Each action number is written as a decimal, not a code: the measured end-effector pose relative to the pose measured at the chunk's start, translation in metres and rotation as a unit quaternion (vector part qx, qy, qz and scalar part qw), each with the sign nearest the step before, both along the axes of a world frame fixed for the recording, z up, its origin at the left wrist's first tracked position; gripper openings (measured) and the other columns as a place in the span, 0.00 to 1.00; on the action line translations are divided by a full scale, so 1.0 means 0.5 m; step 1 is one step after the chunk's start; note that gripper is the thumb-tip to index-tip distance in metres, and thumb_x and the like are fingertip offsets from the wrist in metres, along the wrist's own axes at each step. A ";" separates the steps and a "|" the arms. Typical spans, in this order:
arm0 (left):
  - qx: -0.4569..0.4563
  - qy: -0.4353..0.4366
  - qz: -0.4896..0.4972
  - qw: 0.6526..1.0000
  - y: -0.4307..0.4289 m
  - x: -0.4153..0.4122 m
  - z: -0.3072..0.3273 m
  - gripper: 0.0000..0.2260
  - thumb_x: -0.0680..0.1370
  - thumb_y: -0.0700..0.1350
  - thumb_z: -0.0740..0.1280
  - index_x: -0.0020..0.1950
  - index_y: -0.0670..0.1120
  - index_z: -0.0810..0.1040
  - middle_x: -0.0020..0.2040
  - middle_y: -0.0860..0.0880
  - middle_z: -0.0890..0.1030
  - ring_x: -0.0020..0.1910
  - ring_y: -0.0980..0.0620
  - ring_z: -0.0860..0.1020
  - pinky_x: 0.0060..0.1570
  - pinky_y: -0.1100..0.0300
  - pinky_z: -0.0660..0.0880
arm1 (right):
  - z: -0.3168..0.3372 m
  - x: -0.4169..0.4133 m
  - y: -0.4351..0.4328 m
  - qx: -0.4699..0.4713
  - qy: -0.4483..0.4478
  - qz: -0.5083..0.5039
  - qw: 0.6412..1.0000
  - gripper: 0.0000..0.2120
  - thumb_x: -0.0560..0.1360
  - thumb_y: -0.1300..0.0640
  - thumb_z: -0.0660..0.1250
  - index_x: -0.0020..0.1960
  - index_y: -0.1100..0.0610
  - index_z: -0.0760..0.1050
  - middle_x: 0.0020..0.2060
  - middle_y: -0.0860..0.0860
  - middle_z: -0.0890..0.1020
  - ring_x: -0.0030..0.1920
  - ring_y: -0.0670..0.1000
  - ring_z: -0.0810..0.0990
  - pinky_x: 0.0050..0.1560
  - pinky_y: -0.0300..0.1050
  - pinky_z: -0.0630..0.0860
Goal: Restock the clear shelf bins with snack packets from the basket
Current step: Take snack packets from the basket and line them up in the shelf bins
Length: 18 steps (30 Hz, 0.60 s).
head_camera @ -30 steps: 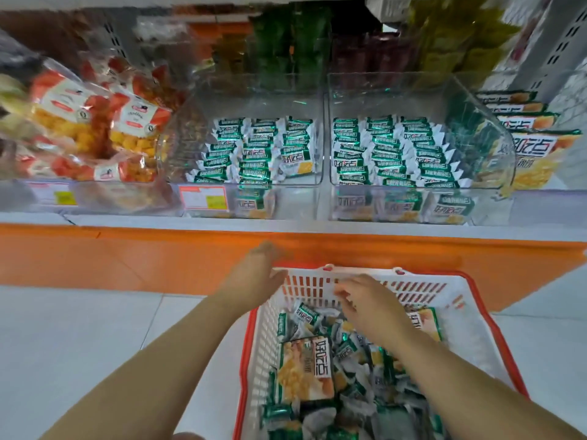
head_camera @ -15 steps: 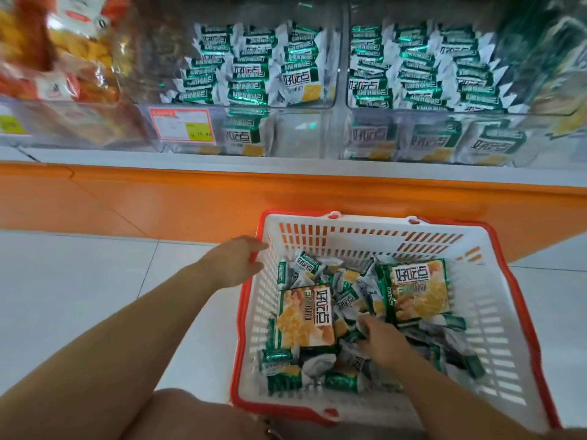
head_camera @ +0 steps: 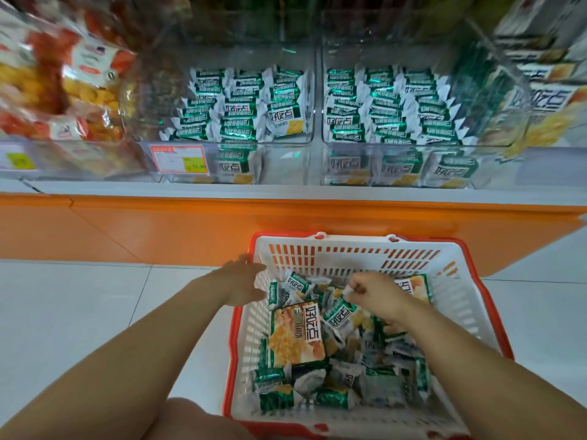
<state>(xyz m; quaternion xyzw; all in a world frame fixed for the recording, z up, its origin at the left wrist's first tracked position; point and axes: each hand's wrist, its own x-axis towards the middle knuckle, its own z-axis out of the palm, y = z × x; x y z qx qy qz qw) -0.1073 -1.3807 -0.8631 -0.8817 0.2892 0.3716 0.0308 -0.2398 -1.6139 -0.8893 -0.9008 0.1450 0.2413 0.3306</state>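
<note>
Open room above packet rows [head_camera: 241, 106] inside both clear bins [head_camera: 149, 100]
</note>
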 end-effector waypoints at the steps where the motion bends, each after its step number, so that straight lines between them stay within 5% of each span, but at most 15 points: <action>1: -0.024 0.008 -0.003 1.000 -0.014 -0.004 0.024 0.29 0.80 0.55 0.61 0.78 0.51 0.54 0.78 0.45 0.52 0.75 0.43 0.56 0.73 0.50 0.56 | 0.039 0.018 0.003 0.007 -0.017 0.007 1.000 0.11 0.78 0.53 0.65 0.37 0.51 0.68 0.36 0.49 0.74 0.35 0.46 0.71 0.35 0.39 0.66; 5: -0.194 0.039 0.022 0.980 -0.062 -0.023 0.139 0.24 0.79 0.53 0.63 0.74 0.50 0.64 0.72 0.50 0.68 0.66 0.51 0.70 0.65 0.58 0.67 | 0.185 0.074 0.029 0.035 -0.083 0.034 0.995 0.06 0.77 0.52 0.66 0.44 0.55 0.74 0.40 0.52 0.82 0.36 0.47 0.77 0.35 0.39 0.69; 9: -0.327 0.003 0.051 0.944 -0.067 -0.036 0.238 0.17 0.77 0.51 0.67 0.66 0.56 0.72 0.60 0.54 0.78 0.54 0.58 0.78 0.57 0.59 0.74 | 0.312 0.105 0.041 0.023 -0.187 0.037 0.981 0.10 0.76 0.52 0.68 0.40 0.58 0.73 0.34 0.55 0.79 0.30 0.46 0.73 0.35 0.41 0.69; 13: -0.400 -0.080 0.077 0.910 -0.059 -0.021 0.311 0.12 0.76 0.49 0.68 0.59 0.59 0.73 0.51 0.62 0.76 0.47 0.64 0.76 0.44 0.73 0.71 | 0.380 0.113 0.045 0.047 -0.313 -0.010 0.948 0.10 0.75 0.52 0.68 0.40 0.57 0.74 0.32 0.53 0.81 0.31 0.47 0.78 0.34 0.38 0.72; 18: -0.422 -0.176 0.068 0.887 -0.061 0.037 0.369 0.16 0.77 0.48 0.68 0.64 0.55 0.74 0.56 0.58 0.76 0.50 0.58 0.75 0.49 0.66 0.71 | 0.386 0.138 0.002 0.003 -0.392 -0.055 0.918 0.04 0.75 0.54 0.68 0.49 0.51 0.79 0.44 0.42 0.80 0.45 0.41 0.78 0.46 0.29 0.70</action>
